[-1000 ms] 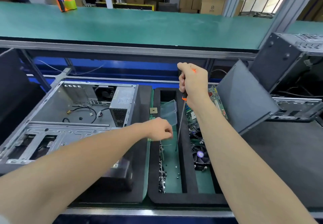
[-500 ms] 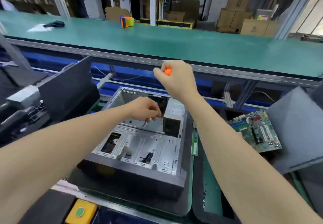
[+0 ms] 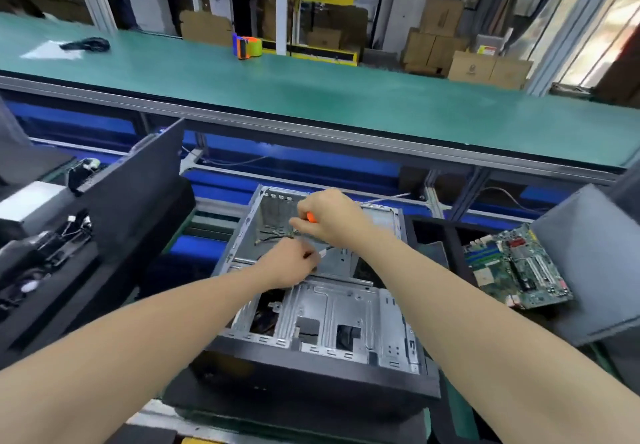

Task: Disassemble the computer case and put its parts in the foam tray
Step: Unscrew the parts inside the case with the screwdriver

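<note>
**Both hands at work inside the open computer case**

To the left of the computer case (image 3: pixel 322 308), a dark flat panel (image 3: pixel 138 201) stands tilted on its edge, with a jumble of black parts and cables just beyond it at the frame's edge.

The computer case lies on its side in the middle of the lower tabletop (image 3: pixel 194 419), its open side up and its bare metal interior and drive cage showing. The left hand (image 3: pixel 289 265) reaches over the case's drive cage into the open bay. Its fingers are curled, with the tips drawn together beside the shaft of the screwdriver (image 3: pixel 311 217). Whether they pinch the shaft or some small part, I cannot tell.

Just behind it, over the rear half of the case, the right hand (image 3: pixel 332 216) is wrapped tightly round the screwdriver's orange handle, and the tool slants down into the case toward the left hand.

Just right of the case sits the black foam tray (image 3: pixel 455 242). A green motherboard (image 3: pixel 516 270) lies tilted across the tray's far side, and a grey panel (image 3: pixel 588 263) leans just beyond the board.

Behind the case, higher up, runs a long green tabletop (image 3: pixel 311 97) with an orange tape dispenser (image 3: pixel 247 47) on it.
</note>
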Demonstrator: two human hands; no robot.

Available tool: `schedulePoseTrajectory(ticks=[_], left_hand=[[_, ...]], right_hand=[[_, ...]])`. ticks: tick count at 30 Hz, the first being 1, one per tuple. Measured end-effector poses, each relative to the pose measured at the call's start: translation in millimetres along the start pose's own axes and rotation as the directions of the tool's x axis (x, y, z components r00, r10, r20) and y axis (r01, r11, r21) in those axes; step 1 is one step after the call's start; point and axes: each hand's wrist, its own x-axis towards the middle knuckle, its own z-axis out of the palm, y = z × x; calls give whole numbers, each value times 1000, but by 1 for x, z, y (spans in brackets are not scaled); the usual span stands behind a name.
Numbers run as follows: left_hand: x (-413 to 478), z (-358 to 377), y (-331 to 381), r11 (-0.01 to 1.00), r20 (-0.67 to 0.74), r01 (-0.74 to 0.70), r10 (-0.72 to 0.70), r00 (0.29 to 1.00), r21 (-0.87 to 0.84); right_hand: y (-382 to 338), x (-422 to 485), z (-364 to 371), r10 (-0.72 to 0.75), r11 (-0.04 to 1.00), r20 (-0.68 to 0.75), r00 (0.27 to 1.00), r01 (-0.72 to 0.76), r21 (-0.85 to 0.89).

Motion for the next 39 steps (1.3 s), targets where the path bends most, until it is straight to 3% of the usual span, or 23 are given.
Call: schedulePoseTrajectory(ticks=[2,4,6,7,8,9,12,15,18,20,22,24,26,28,36,39], left_hand=[[3,-7,-4,977,-34,26,-34,999,-210],[9,-22,-8,827,49,89,-74,996,-555],[17,-39,-11,407,242,239,-46,969,-882],[22,-46,-13,188,326,323,-15,945,-928],[27,-52,-14,79,387,384,20,922,-920],[33,-55,-13,74,420,417,45,906,-906],[41,-54,-3,187,478,466,18,878,-865],[39,-51,6,202,396,400,-59,916,-894],[37,-48,9,324,297,301,-60,953,-897],[34,-46,13,388,278,290,-89,957,-875],[31,-44,21,336,281,297,-96,955,-894],[29,-40,32,265,276,303,-136,951,-915],[29,-35,44,272,248,298,-206,947,-915],[29,-32,57,297,235,304,-246,940,-905],[37,14,142,461,117,214,-230,966,-861],[43,41,176,498,131,222,-210,969,-838]], right_hand=[[-10,-3,4,-71,997,-89,994,73,27],[-20,-7,8,-130,987,-157,979,142,69],[-27,-9,11,-131,979,-151,980,152,135],[-30,-9,14,-115,973,-143,983,141,184],[-33,-10,16,-100,966,-136,986,129,225],[-36,-10,17,-88,961,-137,987,120,249],[-39,-16,21,-36,934,-107,994,72,351],[-33,-27,22,124,821,-131,984,-28,570],[-16,-36,25,448,677,-145,882,-228,699],[-4,-38,29,558,684,-143,817,-356,637],[3,-38,31,660,612,-95,745,-461,643],[6,-38,32,751,418,24,660,-503,757],[8,-41,31,775,230,135,617,-475,850],[16,-46,28,795,145,167,584,-449,882],[77,-111,3,841,-18,232,490,-403,915],[103,-142,5,881,-12,219,420,-442,897]])
